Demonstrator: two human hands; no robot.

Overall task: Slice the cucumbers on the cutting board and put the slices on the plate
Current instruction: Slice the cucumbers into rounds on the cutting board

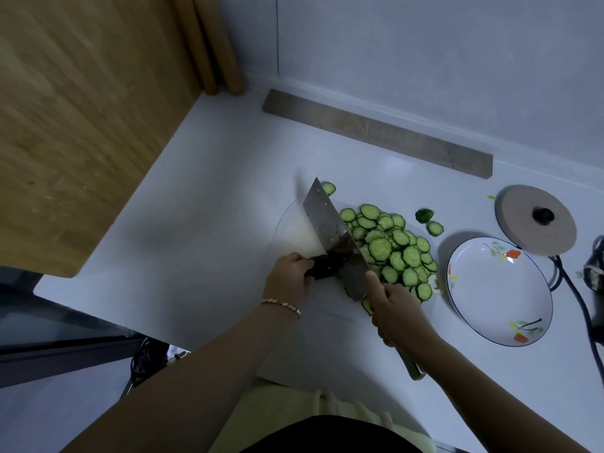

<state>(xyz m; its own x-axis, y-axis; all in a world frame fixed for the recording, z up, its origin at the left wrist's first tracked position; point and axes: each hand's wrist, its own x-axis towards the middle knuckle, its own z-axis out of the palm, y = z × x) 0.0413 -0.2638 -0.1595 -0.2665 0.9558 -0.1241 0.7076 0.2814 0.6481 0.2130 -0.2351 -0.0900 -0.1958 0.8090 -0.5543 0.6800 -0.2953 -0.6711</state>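
Left grip (289, 277), fingers curled, holds the dark uncut cucumber end (323, 268) on the white cutting board (313, 348). The cleaver (327, 220) stands on edge against that end, tip pointing away. Right grip (397, 308) is closed round the cleaver handle, forefinger along the blade. Cucumber slices (395, 246) lie heaped on the board just right of the blade. The flowered plate (500, 289) sits on the surface (196, 207) beside the board; a round lid (523, 230) lies beyond it.
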